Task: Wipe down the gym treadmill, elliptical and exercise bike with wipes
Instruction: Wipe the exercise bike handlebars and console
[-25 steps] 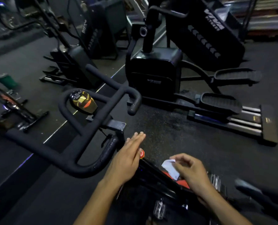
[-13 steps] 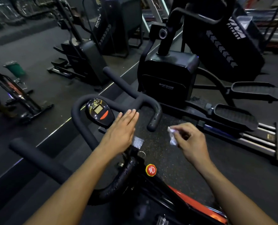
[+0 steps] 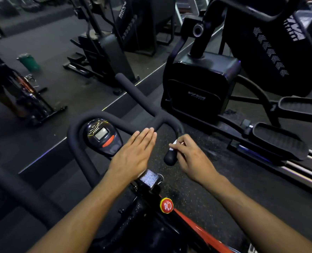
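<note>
The exercise bike's black padded handlebar [image 3: 133, 92] fills the middle of the head view, with its small console [image 3: 102, 136] inside the loop. My left hand [image 3: 135, 154] lies flat with straight fingers over the bar's centre, just right of the console. My right hand [image 3: 191, 157] pinches a white wipe [image 3: 175, 142] against the curved right grip end [image 3: 170, 157]. Most of the wipe is hidden in my fingers. A red stop knob [image 3: 166, 205] sits on the orange and black frame below.
A black elliptical [image 3: 202, 84] with long pedals [image 3: 279, 143] stands close on the right. More machines stand at the back. A mirror wall on the left shows a green bin [image 3: 28, 62] and a person's legs [image 3: 3, 99].
Both hands have moved forward and up from the frame to the handlebar. My right hand has brought the wipe onto the right grip end. The view has shifted closer over the bar.
</note>
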